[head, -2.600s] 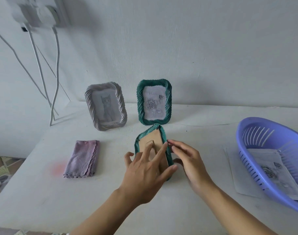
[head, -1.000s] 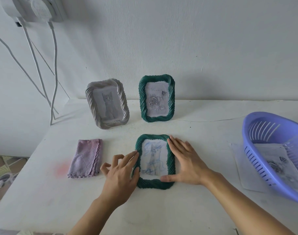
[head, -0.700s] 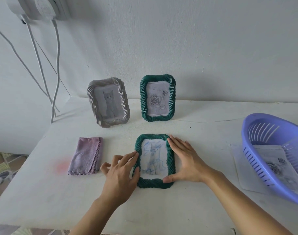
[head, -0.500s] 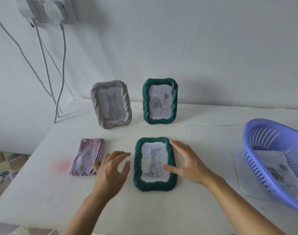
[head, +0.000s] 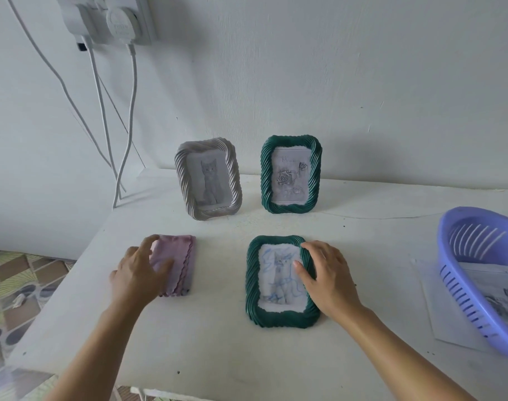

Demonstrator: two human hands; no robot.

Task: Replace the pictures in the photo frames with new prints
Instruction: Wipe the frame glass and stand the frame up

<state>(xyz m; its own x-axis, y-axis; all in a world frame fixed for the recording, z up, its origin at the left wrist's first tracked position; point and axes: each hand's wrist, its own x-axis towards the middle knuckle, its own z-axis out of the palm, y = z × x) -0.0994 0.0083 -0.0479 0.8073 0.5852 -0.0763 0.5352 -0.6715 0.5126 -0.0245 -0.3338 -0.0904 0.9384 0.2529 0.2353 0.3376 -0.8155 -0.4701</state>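
Lying flat, the green frame [head: 279,316] is aligned 6-to-12 o'clock, cat's head toward 12; it is pressed by the right hand [head: 331,279], the cloth [head: 186,256] by the left hand [head: 137,273], fingers relaxed.

a: where does the single view look from?
b: from the person's head, above the near edge of the white table [head: 218,357], facing forward and down toward the wall [head: 334,82].
a: how near?
b: close, wide-angle; left hand [head: 140,273] and right hand [head: 328,279] sit mid-frame.
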